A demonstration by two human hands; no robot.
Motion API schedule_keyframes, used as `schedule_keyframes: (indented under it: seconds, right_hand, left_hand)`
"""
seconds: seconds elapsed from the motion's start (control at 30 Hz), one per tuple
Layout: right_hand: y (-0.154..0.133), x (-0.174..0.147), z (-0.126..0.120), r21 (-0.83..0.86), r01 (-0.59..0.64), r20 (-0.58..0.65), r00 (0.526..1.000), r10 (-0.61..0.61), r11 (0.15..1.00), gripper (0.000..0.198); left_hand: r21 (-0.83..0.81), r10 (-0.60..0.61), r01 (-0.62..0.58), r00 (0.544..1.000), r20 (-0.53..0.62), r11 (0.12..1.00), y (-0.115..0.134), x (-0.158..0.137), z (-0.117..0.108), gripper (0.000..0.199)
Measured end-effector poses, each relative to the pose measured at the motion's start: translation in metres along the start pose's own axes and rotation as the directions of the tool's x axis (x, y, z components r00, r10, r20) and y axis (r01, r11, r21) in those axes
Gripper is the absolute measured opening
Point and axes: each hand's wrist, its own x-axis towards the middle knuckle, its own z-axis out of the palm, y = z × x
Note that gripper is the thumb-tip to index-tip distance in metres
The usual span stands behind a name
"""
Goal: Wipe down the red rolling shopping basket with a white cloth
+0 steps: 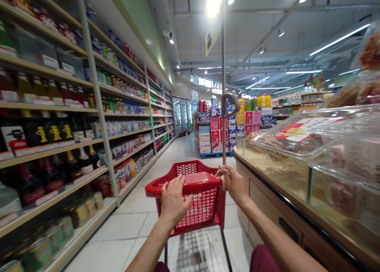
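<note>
The left hand (pixel 173 198), loosely spread atop the red cart (pixel 202 208), best stayed light but steady while the right hand (pixel 236 185), closed round a crumpled cloth (pixel 223 175), pressed snugly at the cart's right corner

From my place I cannot read any word, brand or number. On the dark bottles (pixel 68 139) at my left I can recognise only yellow figures (pixel 55 132), and near them one white label (pixel 13 137) with a figure in black and red. The red-and-white label (pixel 303 129) on the clear plastic box (pixel 271 144) at my right is too blurred for me.
</note>
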Motion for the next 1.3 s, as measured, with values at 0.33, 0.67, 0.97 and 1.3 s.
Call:
schedule_keyframes:
  seconds: [0.33, 0.67, 0.97, 1.3]
  right_hand:
    - [-0.008, 0.003, 0.010, -0.020, 0.064, 0.018, 0.998, -0.064, 0.998, 0.030]
    - [-0.019, -0.012, 0.013, -0.017, 0.310, 0.046, 0.950, -0.309, 0.951, 0.032]
    - [-0.026, -0.017, 0.013, -0.019, 0.308, 0.037, 0.951, -0.307, 0.951, 0.032]
    - [0.003, -0.006, -0.003, -0.115, 0.429, 0.284, 0.878, -0.384, 0.896, 0.039]
  left_hand:
    - [-0.012, 0.011, -0.011, 1.000, 0.009, 1.000, -0.003, 0.000, -0.002, 0.050]
    - [-0.015, 0.016, -0.016, 1.000, -0.008, 1.000, -0.002, -0.001, 0.000, 0.051]
    - [-0.008, 0.000, 0.000, 1.000, -0.018, 1.000, 0.005, 0.001, 0.002, 0.051]
    - [-0.007, -0.002, 0.002, 1.000, 0.030, 1.000, 0.002, 0.003, -0.001, 0.051]
